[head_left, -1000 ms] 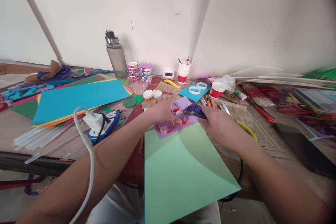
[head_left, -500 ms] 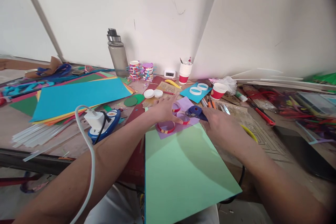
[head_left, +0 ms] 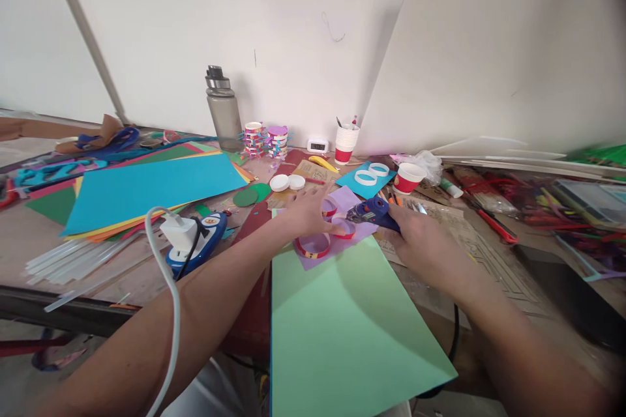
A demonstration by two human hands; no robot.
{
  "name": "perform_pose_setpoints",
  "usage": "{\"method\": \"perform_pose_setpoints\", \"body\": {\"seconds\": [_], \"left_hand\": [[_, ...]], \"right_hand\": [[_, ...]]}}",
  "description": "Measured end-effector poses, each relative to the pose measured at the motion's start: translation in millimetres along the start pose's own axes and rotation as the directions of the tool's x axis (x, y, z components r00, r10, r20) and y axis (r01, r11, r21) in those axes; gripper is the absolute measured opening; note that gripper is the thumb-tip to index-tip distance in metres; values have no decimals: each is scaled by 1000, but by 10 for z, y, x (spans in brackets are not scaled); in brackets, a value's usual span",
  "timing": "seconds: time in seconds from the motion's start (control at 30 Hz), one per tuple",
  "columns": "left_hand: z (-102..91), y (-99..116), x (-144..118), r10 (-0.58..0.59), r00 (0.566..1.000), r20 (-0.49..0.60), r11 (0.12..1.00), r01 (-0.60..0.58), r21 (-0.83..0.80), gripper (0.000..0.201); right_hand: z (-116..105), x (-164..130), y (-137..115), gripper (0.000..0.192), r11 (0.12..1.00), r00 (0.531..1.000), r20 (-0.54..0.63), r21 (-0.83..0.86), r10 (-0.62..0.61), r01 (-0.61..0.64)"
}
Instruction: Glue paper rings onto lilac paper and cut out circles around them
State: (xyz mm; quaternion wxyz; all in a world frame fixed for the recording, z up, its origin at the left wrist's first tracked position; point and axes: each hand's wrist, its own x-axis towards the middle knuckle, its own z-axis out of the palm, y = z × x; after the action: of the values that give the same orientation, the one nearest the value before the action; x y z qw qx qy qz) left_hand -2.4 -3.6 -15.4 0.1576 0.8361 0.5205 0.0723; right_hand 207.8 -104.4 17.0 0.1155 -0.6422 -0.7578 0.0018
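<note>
The right hand (head_left: pixel 425 244) has its fingers wrapped closed around a blue glue gun (head_left: pixel 374 210), whose nozzle points left toward a small red paper ring (head_left: pixel 345 229). The nozzle tip sits at or just beside that ring's rim; actual contact cannot be confirmed. The left hand (head_left: pixel 308 212) lies flat with fingers spread, pressing down on a lilac paper sheet (head_left: pixel 342 199) and touching the red ring on its left side. It holds nothing. A second red ring (head_left: pixel 313 245) lies on the same lilac sheet just below the left hand, and a third (head_left: pixel 329 206) shows partly beyond the thumb.

The lilac sheet overlaps the far edge of a large light-green sheet (head_left: pixel 347 326) that runs toward the person. Left of the forearm, a white charger plug (head_left: pixel 178 232) sits in a blue power strip (head_left: pixel 200 238), with a white cable (head_left: pixel 169 313) looping down across the arm. A stack of coloured paper topped by a blue sheet (head_left: pixel 147 189) lies further left on the worktop (head_left: pixel 127 273), beside clear glue sticks (head_left: pixel 68 257). At the rear stand a grey water bottle (head_left: pixel 222 111), stacks of decorated rings (head_left: pixel 267 140), a small digital clock (head_left: pixel 317 144), stacked paper cups (head_left: pixel 345 140) and a single red-and-white cup (head_left: pixel 408 177).
</note>
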Motion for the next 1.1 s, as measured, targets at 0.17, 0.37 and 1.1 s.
{"method": "perform_pose_setpoints", "body": {"seconds": [0.17,0.37,1.1], "left_hand": [[-130,-153,46,6,1000,-18,984,-9,-175,95],[-171,-241,88,-7,998,-56,969,-7,-245,77],[91,-321,254,19,989,-146,963,-57,-262,81]], "right_hand": [[-51,53,81,19,998,998,40,50,47,-49],[-163,46,59,16,997,999,3,48,54,-55],[128,659,-248,18,990,996,84,-139,-12,23]]}}
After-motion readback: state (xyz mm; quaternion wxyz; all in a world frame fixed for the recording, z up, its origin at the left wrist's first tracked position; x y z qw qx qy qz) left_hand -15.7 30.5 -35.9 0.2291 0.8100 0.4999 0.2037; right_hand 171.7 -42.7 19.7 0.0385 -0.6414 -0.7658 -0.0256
